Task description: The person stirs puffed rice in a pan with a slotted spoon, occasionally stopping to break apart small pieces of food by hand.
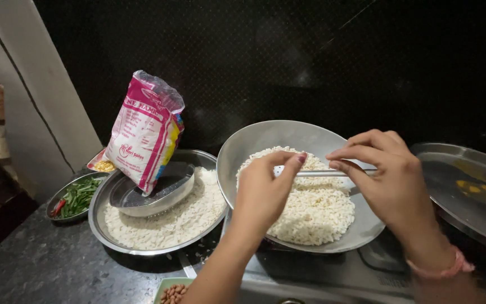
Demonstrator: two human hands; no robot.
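Big round steel pan (243,147) of white puffed rice (316,208) sits tilted on the stove, and over it both hands – left hand (265,191), right hand (392,177) – pinch a thin steel spoon (322,173) level between fingertips.

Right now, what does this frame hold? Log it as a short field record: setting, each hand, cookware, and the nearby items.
setting: dark stone counter with a stove
left hand: pinches the near end of a thin metal utensil handle
right hand: pinches the same handle further along
pan: tilted steel wok holding puffed rice
big plate: more puffed rice, a steel strainer and a pink packet resting in it
small dishes: green chillies; peanuts
right side: steel lid
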